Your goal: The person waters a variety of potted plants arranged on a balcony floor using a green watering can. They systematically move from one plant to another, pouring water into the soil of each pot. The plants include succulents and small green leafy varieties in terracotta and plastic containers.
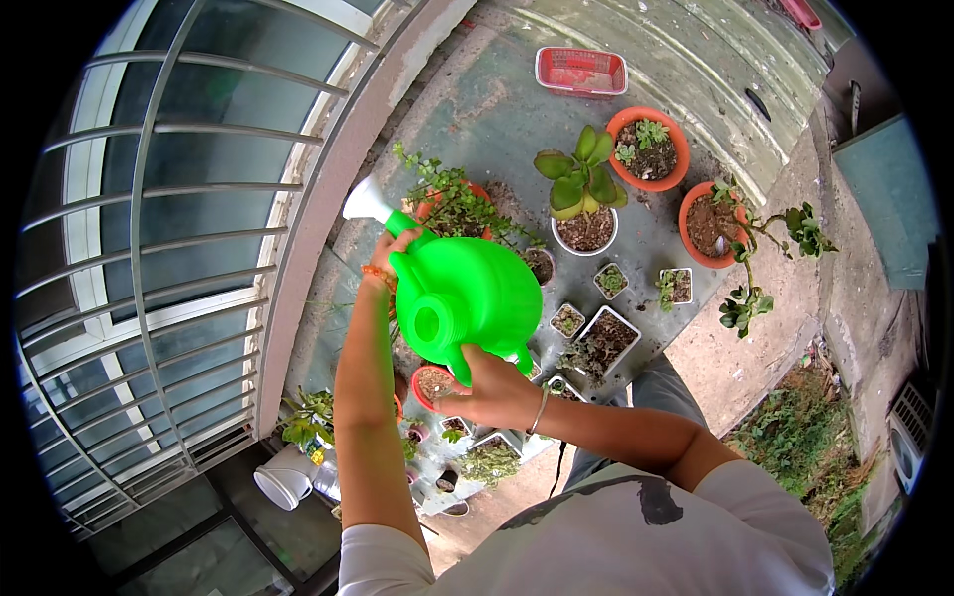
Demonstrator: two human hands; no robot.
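A bright green plastic watering can (492, 290) with a white sprinkler head (367, 200) is held above the potted plants. My left hand (391, 252), orange beads at its wrist, grips the spout just below that head. Around the can's handle near the open filler neck (434, 319) closes my right hand (484, 384). The spout points to the far left, beside a trailing small-leaved plant (469, 205) in an orange pot. No water stream shows. The can hides part of the plants underneath.
Farther off stand a broad-leaved succulent (585, 179) in a white pot, two orange pots (648, 177) and a red plastic basket (581, 72). Several small square pots (611, 281) sit at the right. Metal window bars (141, 194) line the left; a white bucket (282, 480) lies below them.
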